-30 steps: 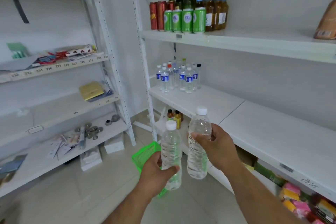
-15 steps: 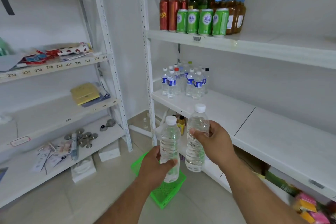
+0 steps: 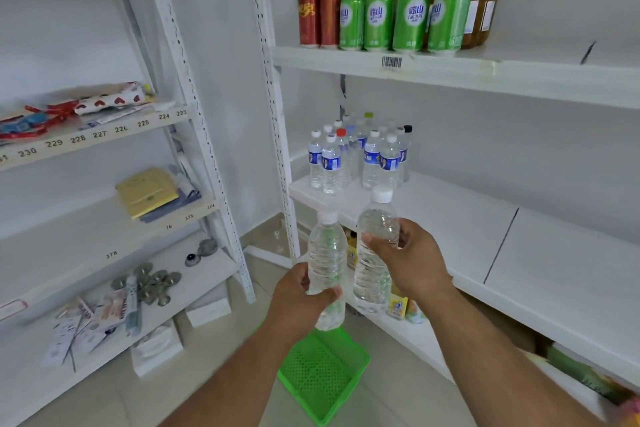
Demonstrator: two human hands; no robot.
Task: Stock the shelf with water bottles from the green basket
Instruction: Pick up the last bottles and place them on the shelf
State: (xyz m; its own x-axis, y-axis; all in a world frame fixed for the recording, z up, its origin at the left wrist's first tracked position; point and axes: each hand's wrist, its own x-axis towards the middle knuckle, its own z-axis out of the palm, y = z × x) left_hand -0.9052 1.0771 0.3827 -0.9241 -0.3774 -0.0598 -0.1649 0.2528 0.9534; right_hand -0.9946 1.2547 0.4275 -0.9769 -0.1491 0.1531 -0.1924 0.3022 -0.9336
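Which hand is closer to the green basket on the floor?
Left. The left hand is almost straight above the green basket; the right hand is higher up and off to the right.

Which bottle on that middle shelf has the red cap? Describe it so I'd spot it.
Find the white middle shelf, below the green cans. A cluster of water bottles stands at its left end. The red-capped bottle sits near the cluster's left; its neighbours' caps are mostly white.

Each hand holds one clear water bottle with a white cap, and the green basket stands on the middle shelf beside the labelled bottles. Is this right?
Not quite. In the head view the green basket lies on the floor below the hands, not on the middle shelf. The rest holds: the left hand and the right hand each grip one clear, white-capped bottle.
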